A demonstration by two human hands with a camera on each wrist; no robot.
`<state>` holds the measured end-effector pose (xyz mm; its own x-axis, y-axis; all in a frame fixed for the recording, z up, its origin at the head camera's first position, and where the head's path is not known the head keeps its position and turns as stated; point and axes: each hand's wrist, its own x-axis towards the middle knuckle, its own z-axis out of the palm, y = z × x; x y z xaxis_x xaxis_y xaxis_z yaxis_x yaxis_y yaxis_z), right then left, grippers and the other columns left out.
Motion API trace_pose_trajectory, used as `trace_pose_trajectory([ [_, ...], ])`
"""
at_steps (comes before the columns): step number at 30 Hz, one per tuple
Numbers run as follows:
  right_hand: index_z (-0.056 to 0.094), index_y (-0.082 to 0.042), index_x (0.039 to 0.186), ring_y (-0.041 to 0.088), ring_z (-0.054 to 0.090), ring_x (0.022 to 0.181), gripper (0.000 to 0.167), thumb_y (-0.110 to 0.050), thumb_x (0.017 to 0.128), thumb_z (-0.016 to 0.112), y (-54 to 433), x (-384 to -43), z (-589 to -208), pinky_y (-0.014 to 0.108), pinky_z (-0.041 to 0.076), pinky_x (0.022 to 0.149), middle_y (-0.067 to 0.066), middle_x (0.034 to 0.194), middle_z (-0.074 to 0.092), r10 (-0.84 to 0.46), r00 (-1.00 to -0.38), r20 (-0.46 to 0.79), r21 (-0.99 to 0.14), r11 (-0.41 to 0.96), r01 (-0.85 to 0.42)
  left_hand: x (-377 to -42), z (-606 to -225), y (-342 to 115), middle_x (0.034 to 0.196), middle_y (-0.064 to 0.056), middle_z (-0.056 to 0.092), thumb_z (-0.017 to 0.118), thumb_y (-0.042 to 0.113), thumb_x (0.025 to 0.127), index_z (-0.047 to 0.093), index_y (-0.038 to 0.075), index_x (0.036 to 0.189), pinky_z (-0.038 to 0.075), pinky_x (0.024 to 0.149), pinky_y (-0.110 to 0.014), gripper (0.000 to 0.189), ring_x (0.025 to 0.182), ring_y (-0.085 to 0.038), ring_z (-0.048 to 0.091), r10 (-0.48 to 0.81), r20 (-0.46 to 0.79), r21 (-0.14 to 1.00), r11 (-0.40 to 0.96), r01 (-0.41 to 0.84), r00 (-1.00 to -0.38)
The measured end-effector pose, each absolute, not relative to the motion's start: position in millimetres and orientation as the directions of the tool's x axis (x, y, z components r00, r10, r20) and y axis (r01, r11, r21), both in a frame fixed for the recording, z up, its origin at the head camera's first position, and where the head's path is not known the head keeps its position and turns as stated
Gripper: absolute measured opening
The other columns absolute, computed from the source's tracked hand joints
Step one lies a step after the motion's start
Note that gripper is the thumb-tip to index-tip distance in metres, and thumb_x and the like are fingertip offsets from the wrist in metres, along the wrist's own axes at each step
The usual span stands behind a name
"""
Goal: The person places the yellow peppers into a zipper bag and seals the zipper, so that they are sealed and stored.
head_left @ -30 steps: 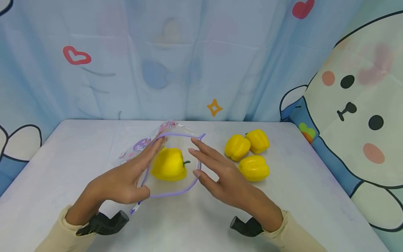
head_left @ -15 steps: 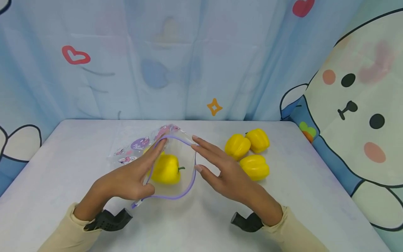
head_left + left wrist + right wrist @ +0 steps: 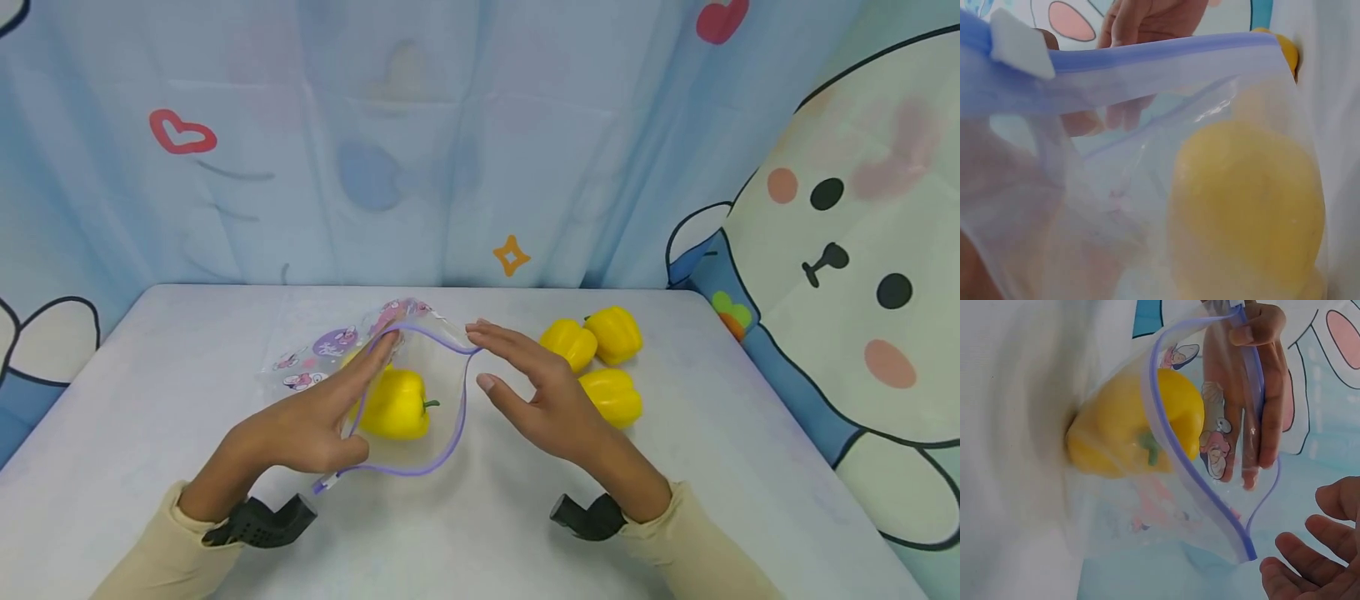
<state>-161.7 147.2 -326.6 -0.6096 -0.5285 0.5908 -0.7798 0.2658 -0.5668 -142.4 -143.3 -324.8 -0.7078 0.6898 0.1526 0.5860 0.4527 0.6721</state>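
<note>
A clear zip bag [image 3: 330, 343] with pink and purple prints has a lilac zip rim, and its mouth gapes toward me. Inside lies a yellow bell pepper [image 3: 396, 406] with a green stem; more yellow shows behind it, mostly hidden by my left hand [image 3: 315, 429]. That hand holds the bag's left edge, its thumb bent over the rim near the slider and its fingers stretched along the side. In the right wrist view, the rim's corner [image 3: 1247, 553] points at my right hand [image 3: 1319, 562]. My right hand [image 3: 551, 396] is apart from the bag, fingers extended, holding nothing.
Beyond my right hand, three more yellow bell peppers [image 3: 615, 335] sit grouped on the white table [image 3: 465, 550]. A blue cartoon-print curtain [image 3: 450, 150] hangs behind the table's back edge.
The bag and left hand have shifted slightly right and nearer, the pepper inside slightly left. My right hand has come off the rim and moved right; the rim's right corner now juts out.
</note>
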Motion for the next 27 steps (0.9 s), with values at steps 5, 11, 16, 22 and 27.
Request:
trace_pose_trajectory([
  [5, 0.055, -0.005, 0.137, 0.022, 0.044, 0.133, 0.046, -0.002, 0.092, 0.061, 147, -166, -331, 0.037, 0.037, 0.107, 0.007, 0.141, 0.053, -0.530, -0.629, 0.569, -0.599, 0.257, -0.758, -142, -326, -144, 0.162, -0.003, -0.010, 0.055, 0.007, 0.070, -0.009, 0.007, 0.155, 0.011, 0.114, -0.054, 0.106, 0.147, -0.021, -0.003, 0.690, 0.150, 0.674, 0.452, 0.584, -0.708],
  [11, 0.055, -0.006, 0.137, 0.021, 0.045, 0.132, 0.044, -0.004, 0.094, 0.060, 154, -174, -336, 0.034, 0.039, 0.104, 0.005, 0.139, 0.054, -0.513, -0.671, 0.536, -0.635, 0.279, -0.720, -142, -326, -144, 0.161, -0.004, -0.011, 0.055, 0.005, 0.070, -0.009, 0.006, 0.155, 0.009, 0.115, -0.052, 0.106, 0.147, -0.021, -0.004, 0.699, 0.164, 0.676, 0.435, 0.595, -0.696],
  [16, 0.056, -0.002, 0.135, 0.021, 0.048, 0.130, 0.042, -0.001, 0.094, 0.059, 163, -175, -339, 0.033, 0.040, 0.103, 0.007, 0.136, 0.057, -0.511, -0.690, 0.512, -0.676, 0.255, -0.691, -143, -325, -146, 0.161, -0.004, -0.011, 0.054, 0.005, 0.070, -0.010, 0.007, 0.155, 0.010, 0.115, -0.052, 0.106, 0.147, -0.020, -0.004, 0.696, 0.156, 0.677, 0.441, 0.589, -0.700],
  [22, 0.055, -0.004, 0.137, 0.020, 0.050, 0.128, 0.044, 0.000, 0.093, 0.059, 182, -170, -341, 0.033, 0.042, 0.100, 0.006, 0.138, 0.055, -0.482, -0.735, 0.478, -0.707, 0.285, -0.647, -142, -325, -145, 0.161, -0.004, -0.011, 0.055, 0.004, 0.070, -0.010, 0.007, 0.155, 0.010, 0.115, -0.052, 0.106, 0.147, -0.020, -0.004, 0.694, 0.153, 0.680, 0.443, 0.585, -0.704],
  [27, 0.058, -0.006, 0.134, 0.020, 0.055, 0.122, 0.041, -0.001, 0.094, 0.059, 197, -167, -344, 0.026, 0.045, 0.096, 0.005, 0.133, 0.059, -0.457, -0.780, 0.428, -0.730, 0.333, -0.596, -144, -326, -146, 0.161, -0.004, -0.011, 0.054, 0.004, 0.071, -0.009, 0.006, 0.154, 0.009, 0.115, -0.051, 0.105, 0.147, -0.021, -0.004, 0.698, 0.158, 0.676, 0.440, 0.592, -0.699],
])
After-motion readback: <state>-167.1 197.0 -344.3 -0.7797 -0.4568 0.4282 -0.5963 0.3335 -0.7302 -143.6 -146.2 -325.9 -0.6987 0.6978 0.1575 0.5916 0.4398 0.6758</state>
